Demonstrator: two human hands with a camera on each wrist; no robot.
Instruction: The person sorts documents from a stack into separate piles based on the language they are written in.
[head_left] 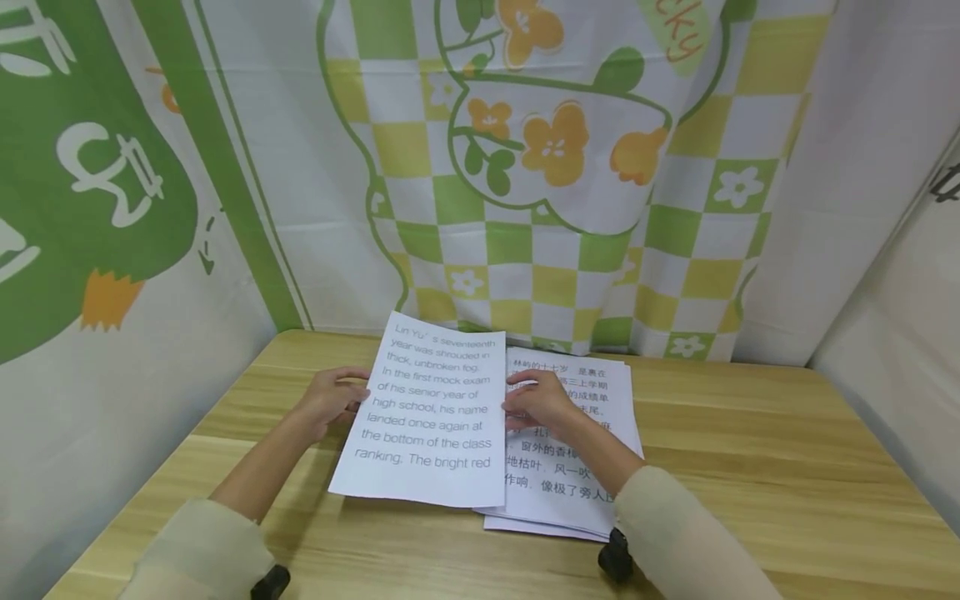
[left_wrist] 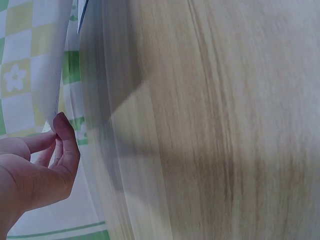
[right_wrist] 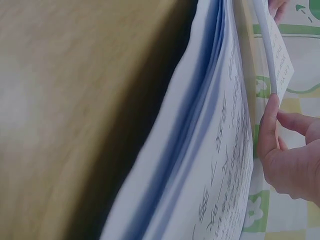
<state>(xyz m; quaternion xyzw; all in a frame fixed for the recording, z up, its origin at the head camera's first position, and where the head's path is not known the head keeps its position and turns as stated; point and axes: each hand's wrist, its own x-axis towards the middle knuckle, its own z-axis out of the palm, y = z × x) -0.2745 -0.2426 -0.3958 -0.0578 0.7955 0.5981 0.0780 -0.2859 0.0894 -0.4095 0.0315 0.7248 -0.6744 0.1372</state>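
A white sheet with large printed English text is held above the wooden table, tilted. The left hand pinches its left edge; in the left wrist view that hand has thumb and fingertips on the paper edge. The right hand pinches the right edge, and the right wrist view shows this hand gripping the sheet. Under the right forearm lies a stack of sheets with printed Chinese characters, its left part overlapped by the held sheet.
The wooden table extends to both sides. Behind it hangs a curtain with green and yellow checks and flowers. White and green fabric encloses the left side, and a pale wall the right.
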